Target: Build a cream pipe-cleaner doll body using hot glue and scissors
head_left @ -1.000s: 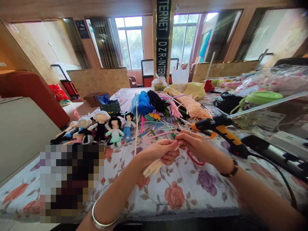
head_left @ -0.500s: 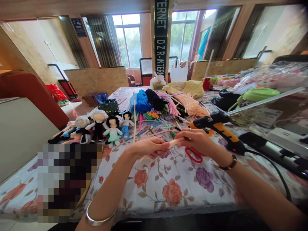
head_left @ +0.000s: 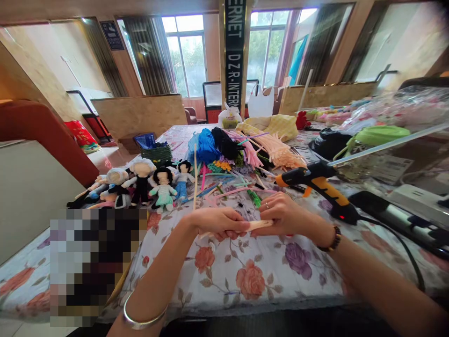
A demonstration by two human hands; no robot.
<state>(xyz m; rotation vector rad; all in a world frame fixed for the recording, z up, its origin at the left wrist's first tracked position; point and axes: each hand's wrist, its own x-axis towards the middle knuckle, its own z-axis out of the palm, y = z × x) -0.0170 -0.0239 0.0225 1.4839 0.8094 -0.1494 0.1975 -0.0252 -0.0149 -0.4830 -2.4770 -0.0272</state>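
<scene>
A pale peach bundle of pipe cleaners (head_left: 258,226) stretches between my two hands above the flowered tablecloth. My left hand (head_left: 220,222) pinches its left part, with fingers curled around it and a short end poking out below the wrist. On the other end, the thumb and fingers of my right hand (head_left: 284,214) are closed. A single cream pipe cleaner (head_left: 195,180) rises upright behind my left wrist. Just beyond my right hand lies a green object (head_left: 254,198). The red scissors are almost wholly hidden under that hand.
A hot glue gun (head_left: 317,182) with a long glue stick stands to the right, its cable trailing forward. Several pipe-cleaner dolls (head_left: 163,187) sit at the left. Blue pipe cleaners (head_left: 205,145) and peach pipe cleaners (head_left: 280,152) are heaped at the back. A green-lidded jar (head_left: 379,135) is far right.
Both hands have come slightly nearer to me. My right hand has lowered and turned, now covering the red scissors, and the peach bundle lies more level.
</scene>
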